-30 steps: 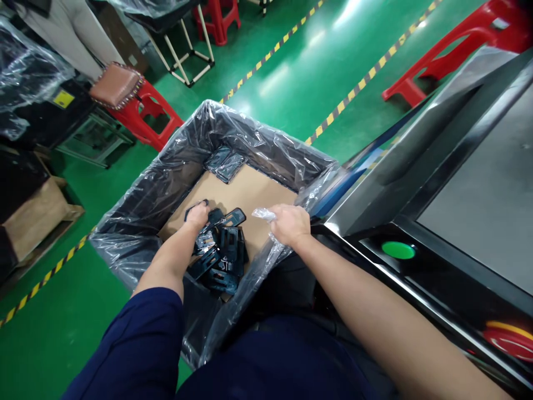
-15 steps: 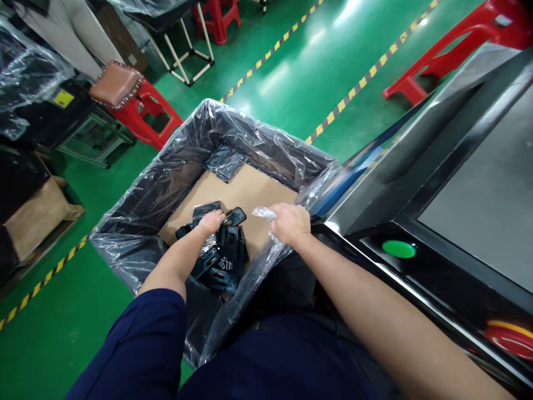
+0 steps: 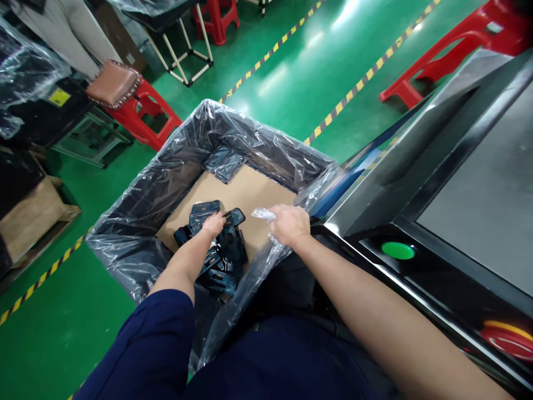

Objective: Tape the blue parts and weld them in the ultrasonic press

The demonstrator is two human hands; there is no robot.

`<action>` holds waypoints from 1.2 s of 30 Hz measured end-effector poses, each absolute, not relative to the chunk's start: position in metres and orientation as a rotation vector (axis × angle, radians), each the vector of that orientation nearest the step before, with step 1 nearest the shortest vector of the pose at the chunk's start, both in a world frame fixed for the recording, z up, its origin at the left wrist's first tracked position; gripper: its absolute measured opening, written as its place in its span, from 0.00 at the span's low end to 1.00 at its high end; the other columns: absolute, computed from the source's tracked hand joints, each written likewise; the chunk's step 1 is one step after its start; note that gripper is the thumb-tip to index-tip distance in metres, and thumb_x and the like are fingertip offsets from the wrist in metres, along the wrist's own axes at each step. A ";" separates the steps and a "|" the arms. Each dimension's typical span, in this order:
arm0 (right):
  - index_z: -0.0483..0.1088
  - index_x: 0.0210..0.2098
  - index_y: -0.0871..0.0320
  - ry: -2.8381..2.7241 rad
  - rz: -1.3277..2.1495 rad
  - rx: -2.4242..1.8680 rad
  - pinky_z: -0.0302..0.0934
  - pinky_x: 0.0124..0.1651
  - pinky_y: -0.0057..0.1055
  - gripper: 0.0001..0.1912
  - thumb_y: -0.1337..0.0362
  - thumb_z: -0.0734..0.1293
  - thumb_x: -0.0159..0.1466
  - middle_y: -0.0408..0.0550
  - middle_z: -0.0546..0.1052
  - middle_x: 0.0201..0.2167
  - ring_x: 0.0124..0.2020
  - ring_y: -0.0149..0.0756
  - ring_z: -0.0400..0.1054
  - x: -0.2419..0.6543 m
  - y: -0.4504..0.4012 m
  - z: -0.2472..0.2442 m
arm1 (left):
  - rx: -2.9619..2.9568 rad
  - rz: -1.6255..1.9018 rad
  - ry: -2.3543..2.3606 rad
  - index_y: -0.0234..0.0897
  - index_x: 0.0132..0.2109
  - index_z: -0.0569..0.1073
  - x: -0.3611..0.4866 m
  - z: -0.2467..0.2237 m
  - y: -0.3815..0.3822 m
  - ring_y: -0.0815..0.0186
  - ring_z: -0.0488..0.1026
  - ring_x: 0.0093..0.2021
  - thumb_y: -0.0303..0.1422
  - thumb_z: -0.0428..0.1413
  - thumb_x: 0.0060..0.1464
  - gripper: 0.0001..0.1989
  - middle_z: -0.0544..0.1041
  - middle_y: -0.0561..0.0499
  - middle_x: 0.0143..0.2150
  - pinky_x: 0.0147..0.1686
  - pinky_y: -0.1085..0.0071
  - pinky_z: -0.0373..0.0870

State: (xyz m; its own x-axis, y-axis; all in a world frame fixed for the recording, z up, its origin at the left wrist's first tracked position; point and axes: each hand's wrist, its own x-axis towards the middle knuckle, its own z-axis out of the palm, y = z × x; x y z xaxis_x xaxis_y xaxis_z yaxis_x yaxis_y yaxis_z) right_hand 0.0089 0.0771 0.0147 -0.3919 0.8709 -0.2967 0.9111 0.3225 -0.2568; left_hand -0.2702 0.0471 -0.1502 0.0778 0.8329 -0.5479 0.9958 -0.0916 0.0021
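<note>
My left hand (image 3: 214,223) reaches down into a large bin (image 3: 137,194) lined with clear plastic. Its fingers are closed at the near end of a black plastic part (image 3: 235,216); the fingertips are partly hidden. Below and around that hand lies a loose heap of similar black plastic parts (image 3: 222,278), some with slots. My right hand (image 3: 291,225) is a fist over the bin's right edge, closed on a bunched piece of clear plastic film (image 3: 262,214) that sticks out past the thumb. Brown cardboard (image 3: 260,191) covers the bin's bottom.
Along the right side stands a machine with a green button (image 3: 397,250) and a red knob (image 3: 508,339). A red stool (image 3: 154,116) with a brown cushion (image 3: 114,83) is beyond the bin. Another person's legs (image 3: 66,33) show at upper left. Yellow-black tape (image 3: 350,97) marks the floor.
My left hand has shifted slightly to the right over the heap, and its forearm has swung right. My right hand keeps its hold on the film.
</note>
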 end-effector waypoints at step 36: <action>0.74 0.38 0.54 2.520 -0.566 1.640 0.56 0.42 0.32 0.11 0.63 0.62 0.60 0.48 0.78 0.38 0.40 0.39 0.71 0.010 0.077 0.014 | 1.630 -0.626 2.229 0.32 0.53 0.69 -0.283 -0.145 0.133 0.59 0.70 0.51 0.40 0.52 0.61 0.19 0.71 0.41 0.54 0.50 0.56 0.68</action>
State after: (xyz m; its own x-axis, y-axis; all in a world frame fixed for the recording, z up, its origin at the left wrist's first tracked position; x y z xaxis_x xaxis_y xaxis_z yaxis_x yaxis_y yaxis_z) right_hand 0.0102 0.0772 0.0141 -0.4229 0.8664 -0.2654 0.8967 0.3579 -0.2605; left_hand -0.2827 0.1328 -0.1451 -0.3054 0.8172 -0.4888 0.9522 0.2578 -0.1640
